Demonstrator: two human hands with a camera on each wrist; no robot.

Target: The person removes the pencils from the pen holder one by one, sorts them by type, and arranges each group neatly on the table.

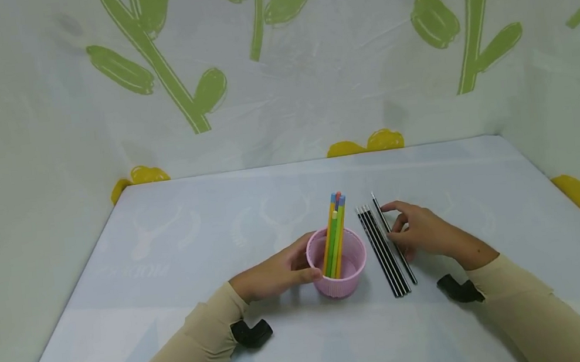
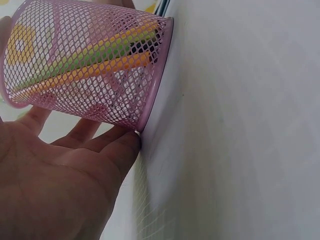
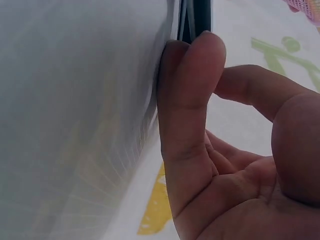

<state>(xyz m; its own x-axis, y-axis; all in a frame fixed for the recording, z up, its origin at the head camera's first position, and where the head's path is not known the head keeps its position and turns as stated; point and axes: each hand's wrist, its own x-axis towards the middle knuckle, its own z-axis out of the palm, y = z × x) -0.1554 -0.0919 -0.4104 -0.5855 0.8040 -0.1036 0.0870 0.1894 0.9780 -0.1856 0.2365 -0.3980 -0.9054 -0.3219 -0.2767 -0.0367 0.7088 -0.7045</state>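
A pink mesh pencil cup stands upright on the table, with several yellow, orange and green pencils leaning inside it. My left hand holds the cup from its left side, the thumb at the near rim and the fingers along the mesh wall. To the right of the cup lie several black pencils side by side. One more black pencil lies slightly apart on their right, at a small angle. My right hand touches this pencil from the right with spread, bent fingers; part of their contact is hidden.
The white table carries faint printed patterns. Behind it and at the sides hang pale sheets with green leaf and yellow shapes. A black wrist-worn piece sits by the left cuff, another by the right.
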